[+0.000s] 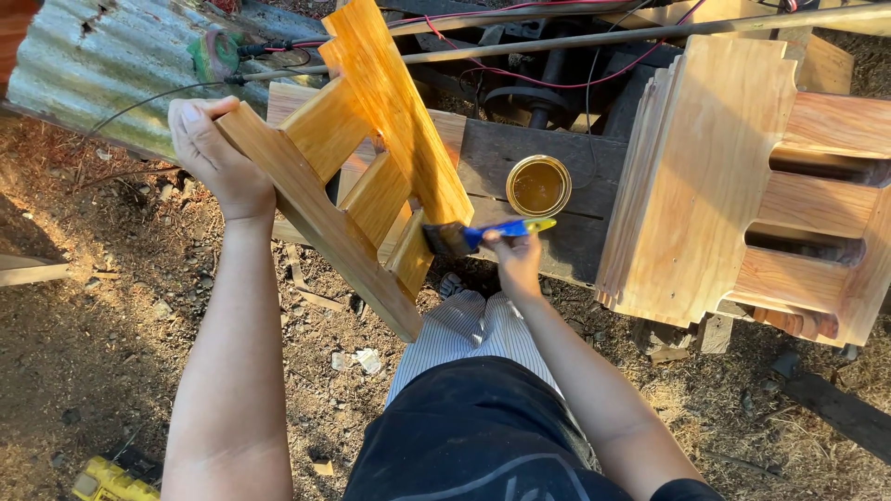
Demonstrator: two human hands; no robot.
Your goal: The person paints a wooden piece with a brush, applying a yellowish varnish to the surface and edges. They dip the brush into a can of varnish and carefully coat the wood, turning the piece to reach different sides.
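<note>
- Left hand [215,153] fingers close around the tilted wooden frame [367,158].
- Right hand [516,255] fingers pinch a blue-handled brush [464,237] against the frame's near end.
- Open varnish can [538,186] stands beyond.

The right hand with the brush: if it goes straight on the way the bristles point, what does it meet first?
The right hand points its brush leftward, so the bristles would first meet the lower rung of the wooden frame, already almost touching, though depth is unclear.
</note>
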